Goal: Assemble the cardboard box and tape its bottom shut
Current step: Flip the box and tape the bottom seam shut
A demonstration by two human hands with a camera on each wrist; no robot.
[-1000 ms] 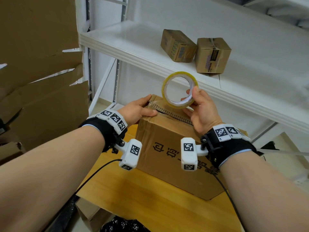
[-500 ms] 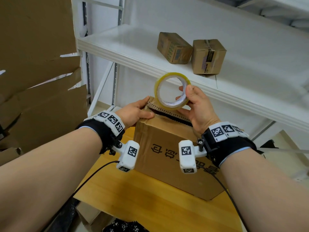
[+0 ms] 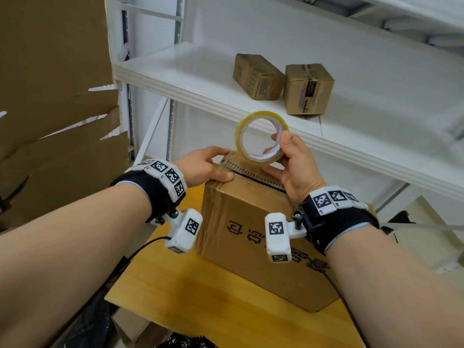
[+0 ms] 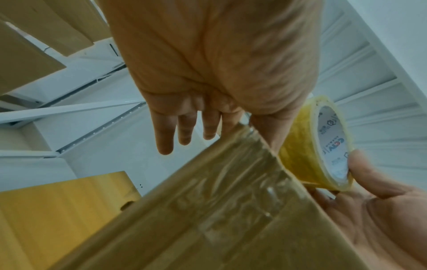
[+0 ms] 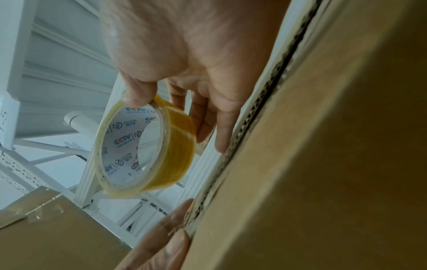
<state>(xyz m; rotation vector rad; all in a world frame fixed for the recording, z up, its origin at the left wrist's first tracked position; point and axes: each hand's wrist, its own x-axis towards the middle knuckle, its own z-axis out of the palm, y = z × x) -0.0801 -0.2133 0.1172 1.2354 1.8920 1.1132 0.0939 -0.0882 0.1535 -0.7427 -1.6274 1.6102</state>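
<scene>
I have the cardboard box (image 3: 253,237) standing on the yellow wooden table (image 3: 226,315), its upturned face toward me with the flap seam running along the top, corrugated edges showing in a dark slit; my left hand (image 3: 200,167) lies over the near left corner of that face, thumb pressed down on the front edge, fingers held fairly straight past the corner; from the left wrist view those fingers (image 4: 166,131) hang extended beyond the box edge and wrap around nothing; glossy old tape strips shine on the box side below them; my right hand (image 3: 293,167) holds the yellow tape roll (image 3: 261,136) upright just above the seam, thumb on the roll's near rim and fingers curled behind and through the core; in the right wrist view the thumb pinches the rim of the roll (image 5: 143,146) while one fingertip touches the corrugated edge of the box (image 5: 323,164); behind, two small boxes (image 3: 283,81) sit side by side on the white shelf (image 3: 200,79); flattened cardboard sheets (image 3: 57,121) lean at the left.
</scene>
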